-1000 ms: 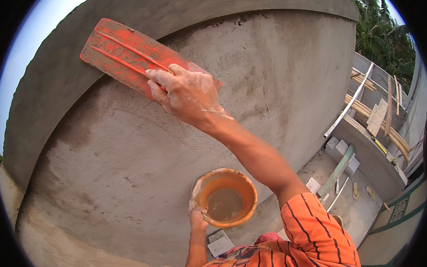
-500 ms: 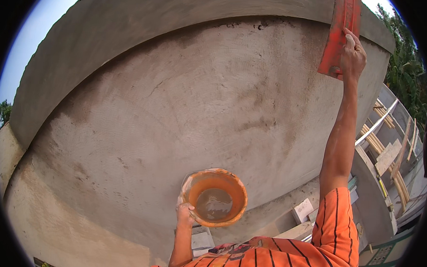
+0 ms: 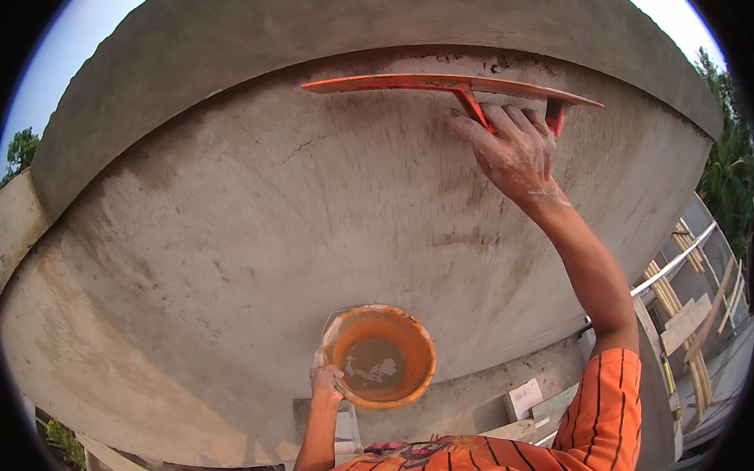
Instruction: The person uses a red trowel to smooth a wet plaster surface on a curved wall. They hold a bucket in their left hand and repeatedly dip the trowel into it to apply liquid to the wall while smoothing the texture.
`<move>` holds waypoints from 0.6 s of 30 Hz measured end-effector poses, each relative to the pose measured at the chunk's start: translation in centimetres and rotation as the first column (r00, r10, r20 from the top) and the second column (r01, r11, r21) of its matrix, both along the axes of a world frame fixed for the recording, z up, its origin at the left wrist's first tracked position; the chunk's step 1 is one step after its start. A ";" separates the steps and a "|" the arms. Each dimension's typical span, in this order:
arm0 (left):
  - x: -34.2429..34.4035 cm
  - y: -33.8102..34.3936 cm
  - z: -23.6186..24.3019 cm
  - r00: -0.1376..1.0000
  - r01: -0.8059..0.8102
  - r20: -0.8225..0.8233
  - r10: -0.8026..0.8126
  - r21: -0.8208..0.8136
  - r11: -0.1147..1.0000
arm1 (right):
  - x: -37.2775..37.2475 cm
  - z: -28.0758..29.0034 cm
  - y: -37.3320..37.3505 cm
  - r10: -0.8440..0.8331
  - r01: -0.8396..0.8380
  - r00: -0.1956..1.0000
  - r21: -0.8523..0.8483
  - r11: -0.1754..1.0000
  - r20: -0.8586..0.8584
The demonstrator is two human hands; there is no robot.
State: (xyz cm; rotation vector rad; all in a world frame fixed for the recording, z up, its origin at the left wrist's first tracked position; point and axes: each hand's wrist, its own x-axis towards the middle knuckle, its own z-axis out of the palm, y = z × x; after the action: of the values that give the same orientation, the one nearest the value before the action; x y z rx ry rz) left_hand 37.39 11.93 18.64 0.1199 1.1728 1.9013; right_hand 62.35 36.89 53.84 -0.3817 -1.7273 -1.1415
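My right hand [image 3: 517, 153] is wrapped round the handle of a long red plastering float [image 3: 382, 81], raised high in front of the wall. The float lies nearly level and shows mostly its edge, just below the lip of the upper plaster band [image 3: 401, 16]. Low in the middle, my left hand [image 3: 326, 379] grips the rim of an orange bucket [image 3: 423, 345]. Cloudy grey-brown liquid [image 3: 374, 367] with pale patches covers the bucket's bottom. The bucket is tipped toward me, so its inside shows.
A rough grey wall [image 3: 253, 223] with damp brown patches fills most of the view. Pale blocks [image 3: 521, 398] and boards lie at its foot on the right. Farther right are bamboo poles [image 3: 664, 287] and planks [image 3: 687, 323]. Trees [image 3: 728, 156] stand beyond.
The float has come left from the upper right and turned from upright to nearly level. My right arm now bends inward. The bucket stays in my left hand, hardly moved.
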 end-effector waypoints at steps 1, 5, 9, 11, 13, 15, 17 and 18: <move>-0.1 0.4 -0.2 1.000 -0.004 0.018 0.004 -0.021 1.000 | -0.6 0.5 0.2 0.016 -0.015 1.000 0.012 1.000 -0.009; -1.7 -0.2 -3.4 0.999 -0.021 0.023 0.023 -0.065 0.998 | -1.1 2.0 1.6 -0.021 0.024 0.997 0.041 0.999 -0.071; -3.0 -0.1 -5.7 0.997 -0.023 0.065 0.037 -0.198 0.980 | 3.5 2.9 3.3 -0.200 0.187 0.977 -0.146 0.972 -0.080; -1.9 0.2 -3.6 0.997 -0.027 0.072 0.034 -0.088 0.996 | 6.6 3.4 5.0 -0.273 0.256 0.954 -0.138 0.957 -0.125; -0.7 0.1 -2.5 0.997 -0.025 0.073 0.025 -0.004 1.000 | 10.1 3.7 6.7 -0.321 0.297 0.936 -0.164 0.941 -0.147; -0.4 -0.3 -2.2 0.998 -0.016 0.063 0.013 0.052 0.999 | 13.4 3.7 8.7 -0.344 0.308 0.927 -0.222 0.925 -0.147; 0.4 -0.4 -1.8 0.998 -0.056 0.014 0.055 0.082 0.995 | 16.4 3.5 10.8 -0.372 0.319 0.913 -0.278 0.906 -0.165; 0.7 -0.4 -1.7 0.997 -0.071 -0.010 0.072 0.099 0.993 | 18.2 3.5 11.9 -0.390 0.327 0.905 -0.305 0.894 -0.173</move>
State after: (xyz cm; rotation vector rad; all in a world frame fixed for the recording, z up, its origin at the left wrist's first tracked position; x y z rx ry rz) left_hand 38.08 11.55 16.92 0.1458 1.1053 2.0248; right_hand 80.54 48.76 57.31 -1.0026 -1.6459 -1.0679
